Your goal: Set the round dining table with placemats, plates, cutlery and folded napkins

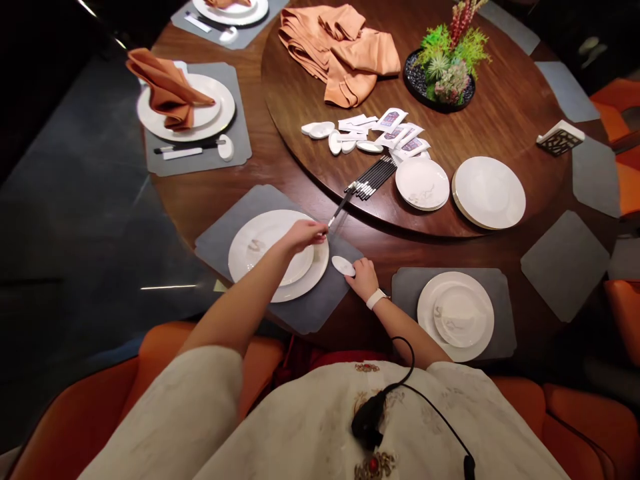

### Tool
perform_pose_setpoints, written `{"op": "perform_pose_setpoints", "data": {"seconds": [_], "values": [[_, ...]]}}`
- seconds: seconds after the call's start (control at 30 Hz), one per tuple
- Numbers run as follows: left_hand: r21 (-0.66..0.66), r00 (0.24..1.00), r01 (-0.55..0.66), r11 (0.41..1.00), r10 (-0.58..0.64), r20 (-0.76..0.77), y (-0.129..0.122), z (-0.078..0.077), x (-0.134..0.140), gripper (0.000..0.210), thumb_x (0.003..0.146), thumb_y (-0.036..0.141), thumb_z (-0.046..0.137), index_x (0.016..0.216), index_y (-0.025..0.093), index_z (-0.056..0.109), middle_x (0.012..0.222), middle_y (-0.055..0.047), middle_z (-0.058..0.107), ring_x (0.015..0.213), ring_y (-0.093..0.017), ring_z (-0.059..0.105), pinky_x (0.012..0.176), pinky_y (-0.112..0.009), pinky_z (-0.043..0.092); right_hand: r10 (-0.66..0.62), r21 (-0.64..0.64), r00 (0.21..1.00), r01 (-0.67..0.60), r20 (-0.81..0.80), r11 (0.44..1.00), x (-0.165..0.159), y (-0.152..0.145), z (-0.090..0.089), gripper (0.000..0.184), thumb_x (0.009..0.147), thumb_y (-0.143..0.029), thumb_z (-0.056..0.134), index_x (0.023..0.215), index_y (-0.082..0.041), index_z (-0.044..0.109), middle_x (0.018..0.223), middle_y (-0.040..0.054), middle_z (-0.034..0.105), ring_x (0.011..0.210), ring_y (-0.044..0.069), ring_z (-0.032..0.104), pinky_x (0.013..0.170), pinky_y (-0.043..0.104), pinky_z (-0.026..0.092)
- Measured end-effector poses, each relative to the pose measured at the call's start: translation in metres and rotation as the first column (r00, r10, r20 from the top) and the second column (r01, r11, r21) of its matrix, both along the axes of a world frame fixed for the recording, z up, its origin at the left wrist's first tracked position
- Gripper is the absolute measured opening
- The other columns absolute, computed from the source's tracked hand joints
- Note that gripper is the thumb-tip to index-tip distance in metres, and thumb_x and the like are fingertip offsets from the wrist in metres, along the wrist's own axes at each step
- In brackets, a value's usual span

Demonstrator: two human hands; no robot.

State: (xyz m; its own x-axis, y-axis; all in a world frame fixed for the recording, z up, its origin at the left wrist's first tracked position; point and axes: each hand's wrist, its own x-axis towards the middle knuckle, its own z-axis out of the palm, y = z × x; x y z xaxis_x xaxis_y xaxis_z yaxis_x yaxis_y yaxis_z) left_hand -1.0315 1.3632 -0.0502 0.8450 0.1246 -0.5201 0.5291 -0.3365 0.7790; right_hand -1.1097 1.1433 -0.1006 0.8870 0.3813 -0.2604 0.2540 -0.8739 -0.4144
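Observation:
My left hand [305,235] is closed around black chopsticks [341,205] with pale ends, reaching over a white plate [240,267] with a smaller plate on it. Both plates rest on a grey placemat [315,313]. At the placemat's right side, my right hand [364,279] has its fingers closed on the edge of a white oval chopstick rest [343,265]. The far end of the held chopsticks meets a row of black chopsticks [376,177] on the turntable [300,147]. How many chopsticks I hold cannot be told.
Stacked small plates [423,183], stacked large plates [490,192], white packets [400,133], orange napkins [345,53] and a planter [440,80] stand on the turntable. A set place with a folded napkin [173,93] lies left; another plate setting [456,317] lies right. Orange chairs [100,400] surround me.

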Motion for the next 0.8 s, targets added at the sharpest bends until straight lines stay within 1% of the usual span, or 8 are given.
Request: {"op": "perform_pose_setpoints", "data": {"seconds": [0.1,0.2,0.27,0.33,0.4,0.5,0.63,0.8], "values": [[-0.09,0.993,-0.09,0.992,0.083,-0.082,0.0,-0.007,-0.078,0.018,0.085,0.029,0.064,0.089,0.011,0.068,0.081,-0.01,0.072,0.067,-0.017,0.066,0.074,-0.036,0.058,0.012,0.022,0.999,-0.013,0.031,1.0,0.0,-0.001,-0.005,0.023,0.085,-0.029,0.071,0.098,-0.012,0.062,0.107,0.0127,0.057,0.101,0.025,0.048,0.093,0.036,0.041],[-0.115,0.979,-0.179,0.977,0.165,-0.122,-0.001,-0.024,-0.148,0.029,0.075,0.035,0.069,0.093,0.013,0.069,0.074,-0.007,0.071,0.062,-0.018,0.066,0.066,-0.034,0.058,0.021,0.038,0.998,-0.024,0.061,0.999,0.001,-0.002,-0.011,0.021,0.084,-0.028,0.071,0.095,-0.013,0.062,0.104,0.012,0.057,0.1,0.025,0.047,0.093,0.036,0.041],[-0.027,0.982,-0.174,0.984,0.171,-0.078,0.0,-0.036,-0.184,0.032,0.07,0.037,0.069,0.093,0.014,0.071,0.073,-0.006,0.072,0.063,-0.019,0.066,0.065,-0.032,0.057,0.025,0.041,0.997,-0.028,0.077,0.999,0.001,-0.002,-0.014,0.021,0.083,-0.028,0.072,0.095,-0.014,0.063,0.104,0.0119,0.056,0.099,0.025,0.047,0.092,0.036,0.04],[0.154,0.996,-0.088,0.984,0.089,0.005,0.001,-0.047,-0.208,0.03,0.07,0.037,0.068,0.092,0.017,0.073,0.078,-0.006,0.074,0.068,-0.02,0.067,0.069,-0.032,0.055,0.025,0.034,0.996,-0.028,0.082,0.999,0.001,-0.002,-0.016,0.022,0.083,-0.029,0.072,0.095,-0.013,0.063,0.104,0.0124,0.056,0.099,0.026,0.047,0.092,0.036,0.04],[0.329,0.998,0.006,0.944,-0.027,0.059,0.001,-0.054,-0.224,0.026,0.074,0.036,0.066,0.092,0.019,0.075,0.083,-0.006,0.074,0.072,-0.02,0.067,0.074,-0.032,0.054,0.025,0.024,0.997,-0.027,0.077,0.999,0.001,-0.001,-0.015,0.023,0.083,-0.029,0.072,0.096,-0.013,0.063,0.105,0.013,0.056,0.1,0.026,0.047,0.092,0.036,0.04],[0.455,0.989,0.055,0.889,-0.111,0.096,0.0,-0.062,-0.238,0.025,0.08,0.031,0.061,0.097,0.019,0.074,0.091,-0.007,0.072,0.075,-0.02,0.067,0.079,-0.033,0.054,0.024,0.014,0.997,-0.025,0.067,1.0,0.0,0.0,-0.012,0.023,0.083,-0.029,0.071,0.097,-0.013,0.063,0.106,0.0135,0.057,0.1,0.027,0.048,0.092,0.036,0.041],[0.481,0.989,0.002,0.877,-0.072,0.128,-0.004,-0.072,-0.249,0.027,0.082,0.024,0.056,0.103,0.017,0.07,0.101,-0.009,0.066,0.073,-0.018,0.065,0.081,-0.033,0.054,0.006,0.009,0.998,-0.007,0.065,1.0,-0.001,0.001,-0.01,0.023,0.083,-0.028,0.071,0.098,-0.012,0.064,0.107,0.0138,0.057,0.101,0.027,0.048,0.094,0.037,0.041],[0.454,0.986,-0.049,0.89,-0.029,0.165,-0.004,-0.079,-0.255,0.03,0.082,0.031,0.062,0.107,0.016,0.067,0.101,-0.008,0.061,0.067,-0.016,0.06,0.076,-0.034,0.055,-0.007,0.02,0.997,0.006,0.081,1.0,-0.002,0.001,-0.016,0.02,0.083,-0.027,0.07,0.096,-0.013,0.063,0.106,0.0134,0.057,0.101,0.027,0.048,0.093,0.036,0.041]]}}
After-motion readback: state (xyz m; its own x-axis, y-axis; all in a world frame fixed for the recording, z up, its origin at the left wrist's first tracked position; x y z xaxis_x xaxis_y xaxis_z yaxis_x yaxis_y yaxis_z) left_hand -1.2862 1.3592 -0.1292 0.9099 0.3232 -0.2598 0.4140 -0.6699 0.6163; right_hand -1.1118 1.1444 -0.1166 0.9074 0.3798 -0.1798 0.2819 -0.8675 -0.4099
